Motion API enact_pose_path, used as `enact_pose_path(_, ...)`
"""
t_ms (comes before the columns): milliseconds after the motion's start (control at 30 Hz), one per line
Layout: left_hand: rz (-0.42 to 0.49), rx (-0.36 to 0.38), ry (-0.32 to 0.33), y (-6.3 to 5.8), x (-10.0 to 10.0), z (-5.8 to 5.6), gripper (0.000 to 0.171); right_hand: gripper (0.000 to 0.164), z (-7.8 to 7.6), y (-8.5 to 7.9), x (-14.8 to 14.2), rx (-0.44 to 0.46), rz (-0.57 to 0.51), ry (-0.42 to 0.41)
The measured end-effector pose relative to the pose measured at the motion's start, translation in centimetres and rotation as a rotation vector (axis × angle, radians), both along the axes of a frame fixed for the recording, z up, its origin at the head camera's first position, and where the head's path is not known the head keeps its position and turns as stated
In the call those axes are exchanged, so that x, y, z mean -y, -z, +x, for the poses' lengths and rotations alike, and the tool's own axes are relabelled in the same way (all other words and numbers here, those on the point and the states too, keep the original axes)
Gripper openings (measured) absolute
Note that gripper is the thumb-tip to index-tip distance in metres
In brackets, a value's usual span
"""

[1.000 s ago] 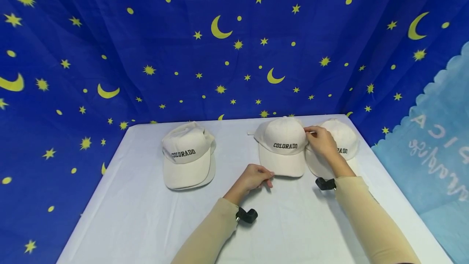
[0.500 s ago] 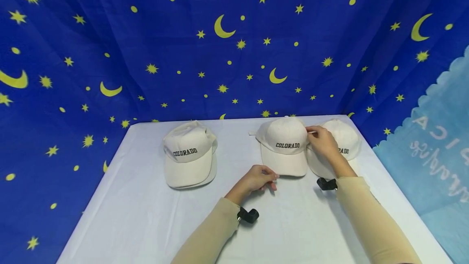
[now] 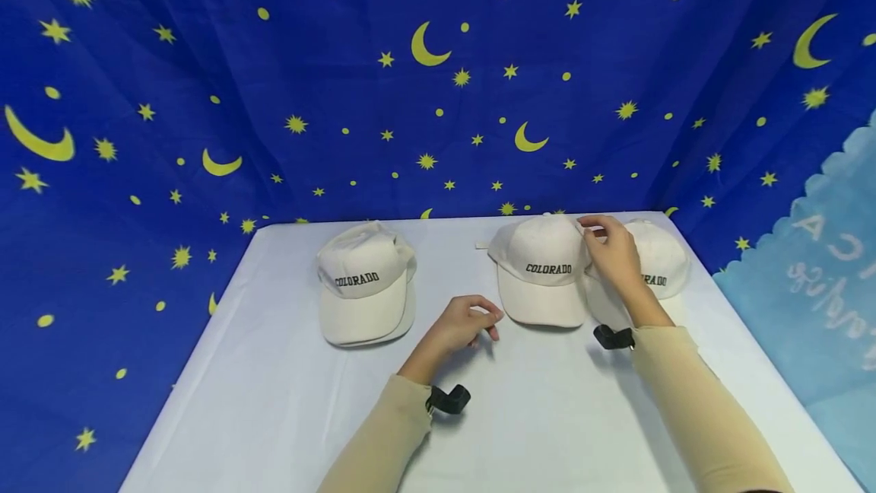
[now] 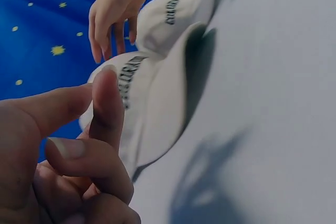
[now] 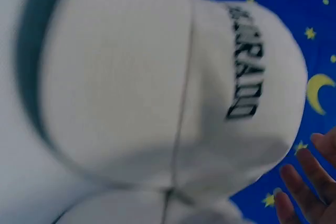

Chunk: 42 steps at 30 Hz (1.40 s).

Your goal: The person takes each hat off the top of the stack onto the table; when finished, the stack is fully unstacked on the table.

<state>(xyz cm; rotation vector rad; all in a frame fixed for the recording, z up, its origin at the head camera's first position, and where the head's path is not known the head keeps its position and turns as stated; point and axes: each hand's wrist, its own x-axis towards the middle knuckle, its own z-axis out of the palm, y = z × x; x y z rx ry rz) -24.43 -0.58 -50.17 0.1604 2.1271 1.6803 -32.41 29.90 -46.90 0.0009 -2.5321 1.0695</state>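
Middle cap [image 3: 542, 287] sits upright on the tabletop [image 3: 534, 417], brim toward the person, near the edge by the starry curtain [image 3: 411, 97]. Its side seems to touch the right cap [image 3: 665, 253]. The left hand [image 3: 465, 323], fingers loosely bent, holds nothing just beside the brim. The right hand [image 3: 616, 253] is also free, fingers relaxed beside the crown; contact looks unlikely. The left cap [image 3: 363, 280] lies well apart, a second brim [image 3: 410, 312] showing beneath it.

Because the two caps sit so close, I judge that a sideways nudge to one could shift the other. A push from the front could send the middle cap toward the edge; the right wrist's black mount [image 3: 614, 338] could catch the right cap's brim if lowered.
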Motion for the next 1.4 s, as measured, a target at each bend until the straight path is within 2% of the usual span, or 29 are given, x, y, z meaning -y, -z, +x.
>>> enact_pose_path(200, 0.029, -0.099, -0.049, -0.5, 3.3, 1.1, 0.017, 0.022, -0.5, -1.4, 2.8, -0.148, -0.064, 0.001)
enact_pose_path(367, 0.048, -0.143, -0.106, -0.4, 6.2, 2.3, 0.019, 0.019, -0.7, -2.1, 5.3, -0.201, -0.1, -0.051)
enact_pose_path(633, 0.009, -0.177, -0.274, -1.1, 11.0, 4.1, 0.019, 0.019, -0.9, -3.1, 9.7, -0.226, -0.121, -0.161)
enact_pose_path(733, -0.025, -0.203, -0.341, -1.4, 12.9, 4.6, 0.02, 0.019, -1.3, -3.4, 11.2, -0.219, -0.109, -0.19)
enact_pose_path(833, -0.061, -0.213, -0.426, -1.1, 14.8, 4.8, 0.02, 0.02, -1.7, -3.4, 12.6, -0.208, -0.101, -0.208)
enact_pose_path(933, -0.106, -0.198, -0.511, -0.4, 16.6, 5.0, 0.021, 0.021, -2.3, -3.2, 13.7, -0.188, -0.1, -0.226)
enact_pose_path(1033, -0.183, -0.182, -0.566, 0.5, 18.0, 5.0, 0.022, 0.021, -2.8, -2.7, 14.9, -0.154, -0.104, -0.246)
enact_pose_path(1267, -0.447, -0.182, -0.65, 1.6, 19.9, 5.6, 0.035, 0.019, -3.9, -1.5, 18.0, -0.088, -0.071, -0.319)
enact_pose_path(1400, -0.552, -0.173, -0.686, 1.9, 20.5, 5.9, 0.038, 0.021, -4.5, -1.0, 20.1, -0.047, -0.029, -0.376)
